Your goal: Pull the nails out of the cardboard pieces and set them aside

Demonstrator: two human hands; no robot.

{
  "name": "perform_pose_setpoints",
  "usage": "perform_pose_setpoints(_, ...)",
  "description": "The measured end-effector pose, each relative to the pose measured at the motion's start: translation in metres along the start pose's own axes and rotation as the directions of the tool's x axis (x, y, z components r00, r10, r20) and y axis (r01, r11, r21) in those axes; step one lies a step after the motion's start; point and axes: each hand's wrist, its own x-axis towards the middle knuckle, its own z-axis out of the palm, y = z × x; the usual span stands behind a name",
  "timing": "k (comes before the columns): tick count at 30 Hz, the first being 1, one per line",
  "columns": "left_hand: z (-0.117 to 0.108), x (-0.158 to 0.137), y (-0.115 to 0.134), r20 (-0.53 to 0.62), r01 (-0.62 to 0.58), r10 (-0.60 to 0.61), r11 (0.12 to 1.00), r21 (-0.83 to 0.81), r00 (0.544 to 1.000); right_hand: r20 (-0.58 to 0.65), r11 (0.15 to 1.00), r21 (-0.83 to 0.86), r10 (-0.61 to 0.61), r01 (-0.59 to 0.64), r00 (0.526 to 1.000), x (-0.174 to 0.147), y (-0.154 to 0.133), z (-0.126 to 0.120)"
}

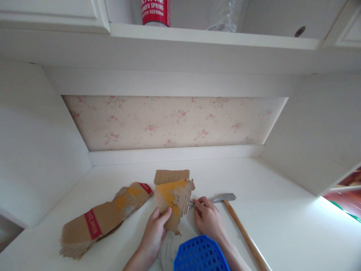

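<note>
My left hand (154, 227) pinches a torn piece of corrugated cardboard (169, 192) between thumb and fingers. The cardboard has yellow patches and ragged layers along its right edge. Beside that edge, my right hand (209, 219) is closed, with thin dark prongs (191, 204) showing at its fingertips; what they belong to is not clear. Just past the right hand lies a hammer with a grey metal head (225, 197) and a long wooden handle (245, 234). A smaller brown cardboard piece (172, 175) lies behind the held one.
A long torn cardboard strip (108, 214) with red tape lies to the left. A blue perforated plastic object (201, 254) is at the bottom, between my forearms. White side walls and an overhead shelf (214, 40) enclose the white countertop (282, 210). A red can (156, 13) and clear bottle (225, 15) stand above.
</note>
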Motion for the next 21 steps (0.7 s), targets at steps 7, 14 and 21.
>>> perform_pose_setpoints(7, 0.0004, -0.0042, 0.0021, 0.023, -0.113, 0.11, 0.953, 0.281, 0.994, -0.225, 0.944, 0.285, -0.101, 0.164, 0.969, -0.005, -0.0023, -0.0076)
perform_pose_setpoints(14, 0.003, -0.0054, 0.0032, 0.123, -0.151, 0.107, 0.886, 0.438, 0.987, -0.254, 0.878, 0.254, -0.343, 0.405, 0.904, 0.0004, -0.0053, -0.0015)
perform_pose_setpoints(21, 0.0052, -0.0053, 0.0039, 0.183, -0.165, 0.088, 0.873, 0.459, 0.979, -0.29, 0.853, 0.245, -0.39, 0.462, 0.874, 0.0009, -0.0034, -0.0005)
